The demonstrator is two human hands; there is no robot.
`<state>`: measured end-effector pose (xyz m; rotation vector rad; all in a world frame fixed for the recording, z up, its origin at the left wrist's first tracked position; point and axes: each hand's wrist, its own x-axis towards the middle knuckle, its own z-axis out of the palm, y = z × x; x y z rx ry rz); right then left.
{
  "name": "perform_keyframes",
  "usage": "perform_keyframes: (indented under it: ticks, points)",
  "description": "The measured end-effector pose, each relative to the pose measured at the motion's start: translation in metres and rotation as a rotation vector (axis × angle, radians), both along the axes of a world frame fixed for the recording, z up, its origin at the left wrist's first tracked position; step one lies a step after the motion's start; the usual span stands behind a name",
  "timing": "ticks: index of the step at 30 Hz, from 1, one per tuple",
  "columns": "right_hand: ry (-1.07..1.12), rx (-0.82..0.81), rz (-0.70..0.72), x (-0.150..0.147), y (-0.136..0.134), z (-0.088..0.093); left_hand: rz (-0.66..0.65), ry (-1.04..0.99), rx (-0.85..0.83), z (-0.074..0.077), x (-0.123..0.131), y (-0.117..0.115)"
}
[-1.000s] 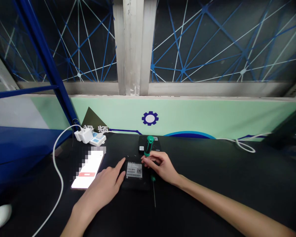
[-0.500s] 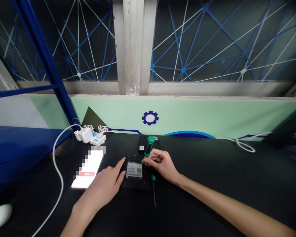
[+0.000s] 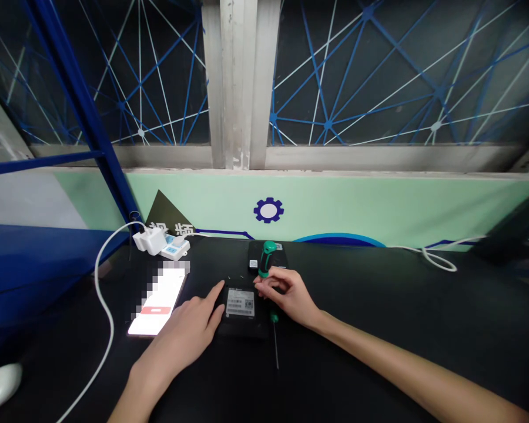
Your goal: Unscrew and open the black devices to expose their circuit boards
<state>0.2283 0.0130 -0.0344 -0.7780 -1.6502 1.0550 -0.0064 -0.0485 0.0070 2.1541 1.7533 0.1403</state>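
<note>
A flat black box [image 3: 242, 330] with a white printed label lies in front of me on the dark table. My right hand [image 3: 288, 292] pinches an upright screwdriver [image 3: 268, 256] with a green and black handle, low down over the box's far right corner. Its tip is hidden by the fingers. My left hand [image 3: 191, 326] lies along the box's left side, index finger and thumb stretched out and touching its edge. A second screwdriver [image 3: 275, 338] lies right of the box, its shaft toward me and its handle partly under my right hand. Two tiny screws [image 3: 235, 277] lie behind the box.
Another black box [image 3: 255, 252] lies behind the upright screwdriver. A phone with a lit screen [image 3: 158, 302] is left of my left hand. Beyond it stand a power strip [image 3: 175, 248] and a plugged-in charger [image 3: 150, 241], whose white cable [image 3: 108, 311] runs toward me.
The screwdriver handle in my right hand has shifted and tilted slightly, and the fingers have moved a little with it. My left hand has stayed in place.
</note>
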Motion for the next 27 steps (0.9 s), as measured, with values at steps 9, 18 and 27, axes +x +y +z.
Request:
perform_keyframes:
  ticks: [9,18,27]
  points:
    - [0.034,-0.061,-0.053,0.0021,0.0014,-0.0008,-0.006,-0.012,-0.001,0.0012,0.0008,-0.0012]
    - [0.011,0.022,-0.049,0.0026,-0.0004,0.0009,-0.004,-0.025,0.005,0.0006,0.0001,-0.0005]
    - [0.096,0.029,-0.114,0.0047,-0.0023,0.0016,-0.009,-0.02,-0.006,0.0005,-0.0008,-0.0009]
